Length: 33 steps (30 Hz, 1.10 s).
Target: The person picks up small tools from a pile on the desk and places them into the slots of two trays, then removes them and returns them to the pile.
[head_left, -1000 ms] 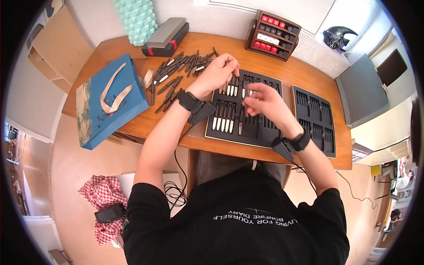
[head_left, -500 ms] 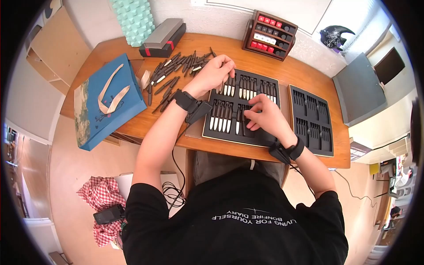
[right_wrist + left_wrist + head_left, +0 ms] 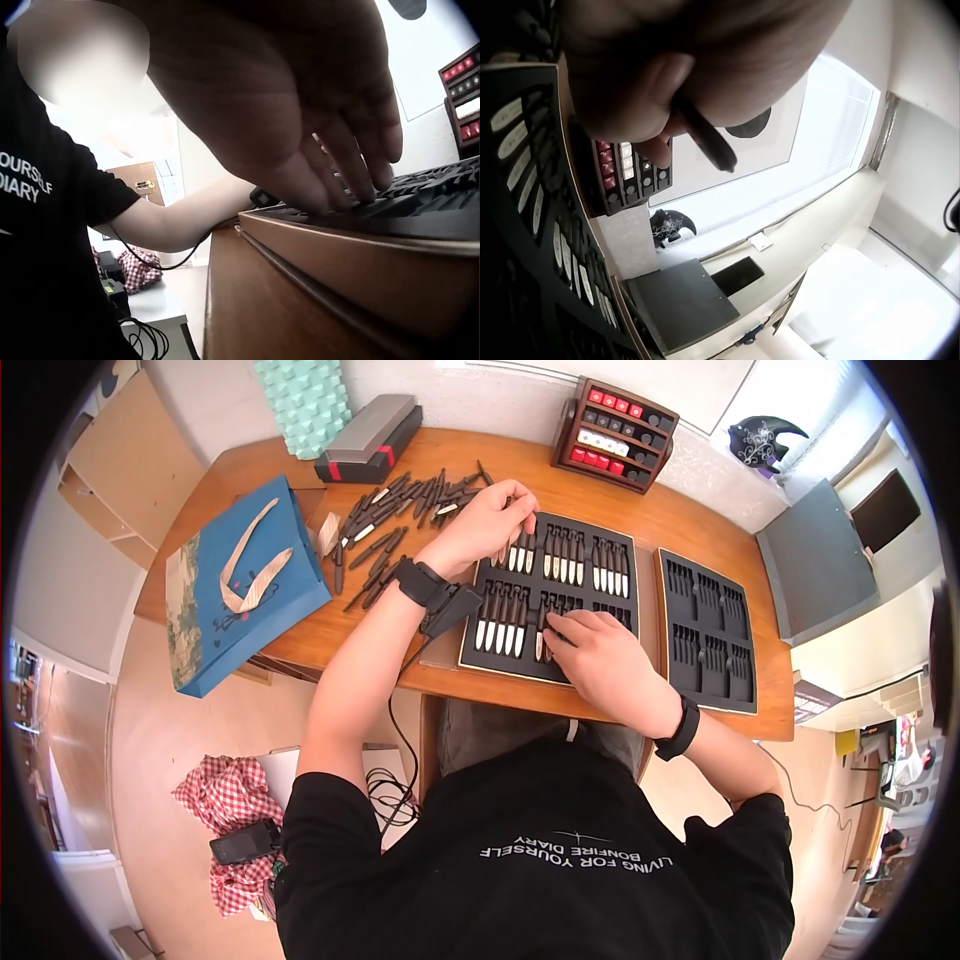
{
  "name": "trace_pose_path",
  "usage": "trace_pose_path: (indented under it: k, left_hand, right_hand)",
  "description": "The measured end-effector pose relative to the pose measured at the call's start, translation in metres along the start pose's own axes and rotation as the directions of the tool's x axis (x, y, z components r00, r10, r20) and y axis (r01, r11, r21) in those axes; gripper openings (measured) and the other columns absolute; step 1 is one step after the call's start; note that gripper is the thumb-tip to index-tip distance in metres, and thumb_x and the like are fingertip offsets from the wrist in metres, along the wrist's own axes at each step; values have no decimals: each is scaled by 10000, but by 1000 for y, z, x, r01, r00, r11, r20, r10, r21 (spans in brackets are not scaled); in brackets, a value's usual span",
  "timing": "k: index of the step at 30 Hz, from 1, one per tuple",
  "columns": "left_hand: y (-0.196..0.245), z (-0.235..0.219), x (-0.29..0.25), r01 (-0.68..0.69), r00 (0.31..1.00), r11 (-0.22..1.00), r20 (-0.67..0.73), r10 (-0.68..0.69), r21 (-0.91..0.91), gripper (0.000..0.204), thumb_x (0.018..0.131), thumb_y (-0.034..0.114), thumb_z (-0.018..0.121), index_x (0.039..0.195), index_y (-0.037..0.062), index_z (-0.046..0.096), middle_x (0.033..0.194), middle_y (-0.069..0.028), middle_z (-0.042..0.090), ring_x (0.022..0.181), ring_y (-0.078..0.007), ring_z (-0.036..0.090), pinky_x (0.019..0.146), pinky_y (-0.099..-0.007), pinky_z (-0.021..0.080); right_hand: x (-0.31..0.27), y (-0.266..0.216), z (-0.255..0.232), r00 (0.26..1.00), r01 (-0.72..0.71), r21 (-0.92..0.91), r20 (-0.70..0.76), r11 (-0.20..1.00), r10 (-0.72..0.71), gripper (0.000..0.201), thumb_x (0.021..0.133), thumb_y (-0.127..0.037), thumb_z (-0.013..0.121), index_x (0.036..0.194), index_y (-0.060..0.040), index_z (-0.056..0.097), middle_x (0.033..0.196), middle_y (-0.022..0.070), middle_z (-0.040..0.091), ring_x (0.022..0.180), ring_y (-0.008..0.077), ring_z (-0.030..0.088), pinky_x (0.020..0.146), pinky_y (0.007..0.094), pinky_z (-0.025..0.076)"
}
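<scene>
The black tray (image 3: 466, 656) holds groups of dark-handled knives (image 3: 501, 636) with pale blades. Above its upper left corner, my left hand (image 3: 482, 528) is raised with its fingers bent; in the left wrist view this hand (image 3: 705, 67) grips a dark handle (image 3: 709, 139) that sticks out from the fingers. My right hand (image 3: 618, 672) lies palm down over the lower middle group, its fingertips on a knife (image 3: 540, 647) there. In the right wrist view the fingers of the right hand (image 3: 322, 105) reach down to the tray, hiding part of the slots.
Loose dark-handled pieces (image 3: 380, 510) lie piled left of the tray. A fork tray (image 3: 706, 622) is at the right. Behind stand a wooden rack (image 3: 610, 435) and a grey-and-black box (image 3: 370, 440). The blue bag (image 3: 250, 585) lies at the left edge.
My right hand has come down from above the tray onto the lower middle group, turning palm down. A second knife has appeared in that group. My left hand has barely moved.
</scene>
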<state>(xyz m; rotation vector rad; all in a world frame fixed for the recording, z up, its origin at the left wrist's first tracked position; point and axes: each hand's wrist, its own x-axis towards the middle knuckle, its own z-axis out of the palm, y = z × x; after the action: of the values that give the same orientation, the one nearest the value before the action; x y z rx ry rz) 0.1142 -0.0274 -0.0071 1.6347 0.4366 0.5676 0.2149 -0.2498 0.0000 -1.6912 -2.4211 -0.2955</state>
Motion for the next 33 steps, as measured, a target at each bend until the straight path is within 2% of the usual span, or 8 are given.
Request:
trace_pose_path:
  k: [6,12,17,22,25,27,29,33]
  left_hand:
    - [-1,1,-1,15,999,999,29,-14,-47,178,1002,233,464,973,68,524,747,25,561,471,-9,381,389,-178,302]
    - [-1,1,-1,83,996,988,50,-77,-134,179,1004,236,461,963,73,520,757,17,552,477,-12,386,395,-176,281]
    - [-4,-2,0,127,988,969,108,-106,-211,202,1004,250,459,951,62,513,783,4,547,516,-24,432,405,-182,314]
    - [-2,-9,2,144,971,899,236,-47,-414,137,969,105,428,1011,20,526,858,-61,579,657,-133,564,479,-243,466]
    - [-2,-7,0,127,967,923,252,-34,-362,166,976,120,437,1059,10,530,911,-79,599,720,-143,601,539,-246,510]
    - [-2,-7,0,115,960,938,278,-20,-328,190,983,148,465,1088,3,528,959,-97,616,794,-157,632,587,-250,531]
    - [3,-4,-2,90,963,966,267,-23,-242,202,982,169,500,1092,1,523,976,-104,623,828,-162,642,593,-250,537]
    - [11,0,-9,82,955,988,295,-40,-134,300,959,223,561,1132,-7,479,982,-127,638,838,-169,655,612,-245,549]
  right_hand:
    - [2,-12,4,985,169,-387,90,906,-146,333,718,-106,583,984,77,664,1121,203,620,950,267,573,880,390,445]
    - [0,-31,19,956,148,-513,292,846,10,442,724,-119,584,1068,155,621,1218,324,551,933,313,557,794,387,456]
    - [-3,-31,16,971,167,-616,236,770,-22,446,731,-123,592,1084,147,617,1201,322,560,900,305,569,746,393,480]
    - [15,6,-15,983,-81,46,166,996,73,264,743,-108,603,958,28,673,1021,210,657,851,304,652,730,381,524]
    - [22,33,-15,939,-331,455,70,826,338,172,866,-94,535,964,-25,659,881,112,689,756,235,671,678,335,526]
    - [31,44,-18,800,-497,743,191,448,569,176,881,-123,558,976,9,627,821,118,678,724,208,657,677,325,524]
    - [37,59,-7,740,-453,827,140,334,658,181,902,-133,582,999,20,577,830,78,652,728,124,609,658,263,501]
    - [47,66,16,778,-369,848,58,380,625,287,879,-206,662,1010,24,551,871,88,647,778,111,601,672,262,497]
